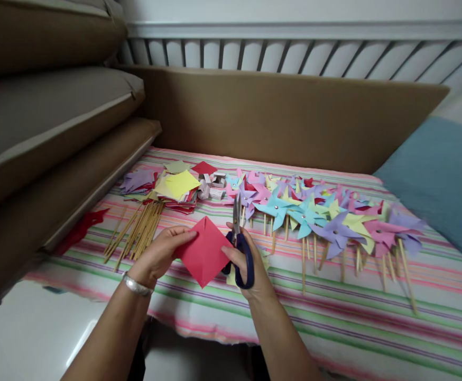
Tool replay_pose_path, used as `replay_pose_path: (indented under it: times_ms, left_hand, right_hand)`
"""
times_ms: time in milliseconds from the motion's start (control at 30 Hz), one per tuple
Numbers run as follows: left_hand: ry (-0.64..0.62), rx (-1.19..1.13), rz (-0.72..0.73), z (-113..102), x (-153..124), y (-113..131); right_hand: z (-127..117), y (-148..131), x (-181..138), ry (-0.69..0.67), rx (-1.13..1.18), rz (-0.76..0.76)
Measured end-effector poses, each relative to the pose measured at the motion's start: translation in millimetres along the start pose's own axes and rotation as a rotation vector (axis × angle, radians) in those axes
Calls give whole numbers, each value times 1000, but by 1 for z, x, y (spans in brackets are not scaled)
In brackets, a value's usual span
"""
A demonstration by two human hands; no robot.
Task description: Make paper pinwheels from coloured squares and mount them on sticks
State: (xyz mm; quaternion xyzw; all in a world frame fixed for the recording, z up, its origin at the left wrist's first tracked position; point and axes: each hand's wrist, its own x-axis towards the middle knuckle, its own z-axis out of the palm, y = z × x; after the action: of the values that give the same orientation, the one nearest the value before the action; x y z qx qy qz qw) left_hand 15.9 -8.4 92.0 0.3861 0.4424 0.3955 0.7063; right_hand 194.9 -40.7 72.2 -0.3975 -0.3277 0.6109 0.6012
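A square of red paper, turned corner-up with a crease down its middle, is held above the striped cloth. My left hand pinches its left corner. The thumb of my right hand rests on the right corner, and that same hand is closed around dark blue-handled scissors. Their blades point up, away from the sheet, and a short slit shows at the paper's top corner. Pale yellow paper pieces lie on the cloth, partly hidden behind my right hand.
Finished paper pinwheels on sticks cover the right side. Bundled wooden sticks, a stack of coloured squares, purple sheets and small boxes lie left of centre. Brown cushions rise at left; a brown panel stands behind.
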Motion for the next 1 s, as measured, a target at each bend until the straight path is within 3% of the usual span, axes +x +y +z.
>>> replay_pose_path:
  times_ms: [133, 267, 367, 500, 800, 1000]
  left_hand:
    - [67, -344, 39, 3, 9, -12]
    - [14, -388, 64, 15, 14, -22]
    - [103, -313, 73, 16, 17, -24]
    - [202, -239, 99, 1, 22, -19]
    - [49, -185, 136, -25, 18, -8]
    - [45, -194, 69, -31, 17, -9]
  right_hand:
    - [10, 10, 10, 160, 48, -93]
    - [18, 20, 18, 245, 42, -175]
    - [22, 29, 19, 190, -5, -196]
    - [24, 38, 20, 129, -62, -128]
    - [37, 43, 22, 24, -103, -97]
    - [39, 44, 20, 11, -107, -82]
